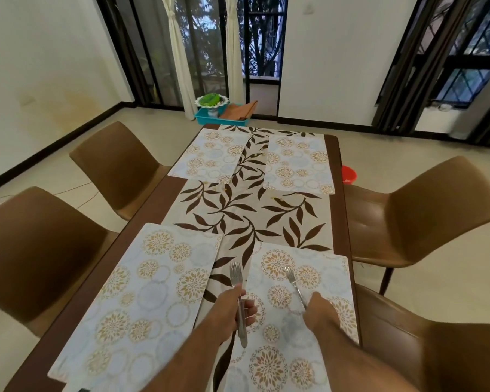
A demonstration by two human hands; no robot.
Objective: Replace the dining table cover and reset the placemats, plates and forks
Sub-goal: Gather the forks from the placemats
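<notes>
A long brown bench (pixel 337 171) is covered down its middle by a cream cover (pixel 238 210) printed with brown leaves. Four placemats with gold and blue circles are laid on it: two at the far end (pixel 210 154) (pixel 297 162) and two at the near end (pixel 142 295) (pixel 280 329). A bunch of forks (pixel 239 301) is held in the left hand (pixel 232 306), the grip pressed together around the handles, tines pointing away, over the gap between the two near placemats. A single fork (pixel 294 284) is pinched in the right hand (pixel 320 309) above the near right placemat; whether it touches the mat cannot be told. Four brown chairs (pixel 119 168) are set around the bench. A teal tray (pixel 210 114) holding green plates (pixel 210 99) is seen on the floor beyond the far end.
</notes>
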